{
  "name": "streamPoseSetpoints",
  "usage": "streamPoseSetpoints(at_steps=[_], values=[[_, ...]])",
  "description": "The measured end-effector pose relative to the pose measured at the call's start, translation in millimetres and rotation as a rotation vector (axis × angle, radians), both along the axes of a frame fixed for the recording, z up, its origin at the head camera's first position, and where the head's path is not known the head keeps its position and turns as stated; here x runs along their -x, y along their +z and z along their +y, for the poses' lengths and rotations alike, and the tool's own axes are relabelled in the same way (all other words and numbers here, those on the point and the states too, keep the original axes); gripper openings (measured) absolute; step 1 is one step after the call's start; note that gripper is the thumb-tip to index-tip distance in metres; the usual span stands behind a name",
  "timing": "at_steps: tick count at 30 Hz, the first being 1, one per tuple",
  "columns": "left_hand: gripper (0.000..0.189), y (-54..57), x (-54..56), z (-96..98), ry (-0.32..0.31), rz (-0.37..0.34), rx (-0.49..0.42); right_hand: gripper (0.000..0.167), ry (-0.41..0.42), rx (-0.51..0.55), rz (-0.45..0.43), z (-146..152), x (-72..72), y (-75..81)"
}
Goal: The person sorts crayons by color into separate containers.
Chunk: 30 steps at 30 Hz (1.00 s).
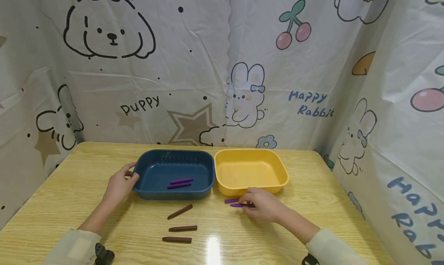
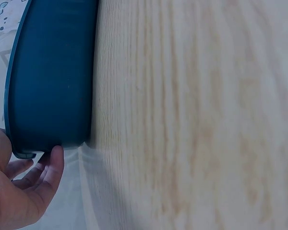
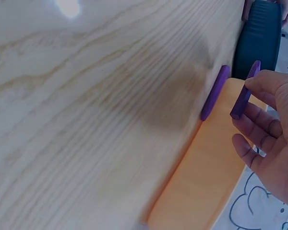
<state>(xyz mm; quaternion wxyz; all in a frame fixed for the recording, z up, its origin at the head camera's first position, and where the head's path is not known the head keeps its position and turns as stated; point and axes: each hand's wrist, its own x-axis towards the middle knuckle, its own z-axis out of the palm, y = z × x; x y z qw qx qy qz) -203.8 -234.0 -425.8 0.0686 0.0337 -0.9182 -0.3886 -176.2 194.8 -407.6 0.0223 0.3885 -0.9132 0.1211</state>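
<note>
My left hand grips the left rim of the dark blue bin; the left wrist view has its fingers at the bin's end. Two purple crayons lie inside that bin. My right hand pinches a purple crayon between thumb and fingers, just in front of the yellow bin. Another purple crayon lies on the table beside the yellow bin's front wall. In front of the blue bin are three brown crayons, one of them slanted.
Both bins stand side by side toward the back of the wooden table. A printed cloth hangs behind the table and along its sides. Nothing is visible inside the yellow bin.
</note>
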Motion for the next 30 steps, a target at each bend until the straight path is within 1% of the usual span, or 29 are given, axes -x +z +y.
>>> streamPoseSetpoints(at_steps=[2, 3, 7, 12, 16, 23, 27, 30], values=[[0.05, 0.4, 0.1, -0.1, -0.002, 0.003, 0.003, 0.011, -0.001, -0.008, 0.0, -3, -0.3, 2.8], [0.051, 0.8, 0.2, -0.6, -0.019, -0.005, 0.002, 0.011, -0.001, -0.012, -0.003, -4, -0.5, 4.2], [0.05, 1.6, -0.4, 0.4, -0.027, -0.009, 0.009, 0.011, 0.008, -0.017, -0.006, -10, -0.4, 9.9], [0.05, 0.1, -0.5, 0.8, -0.025, -0.011, 0.016, 0.009, 0.034, -0.005, -0.014, -16, 1.2, 18.0], [0.051, 0.1, -1.1, 0.6, -0.029, -0.016, 0.013, 0.009, 0.046, 0.005, 0.009, -20, 3.0, 24.5], [0.051, 1.1, -0.9, -0.4, -0.022, -0.013, 0.016, 0.012, 0.039, 0.013, 0.04, -30, 8.5, 34.1], [0.051, 0.4, 0.0, -0.3, -0.022, -0.009, 0.016, 0.013, 0.036, 0.009, 0.028, -36, 12.6, 39.2], [0.05, 0.7, -0.1, 0.4, -0.022, -0.02, 0.015, 0.014, 0.035, 0.0, 0.013, -40, 15.8, 40.6]])
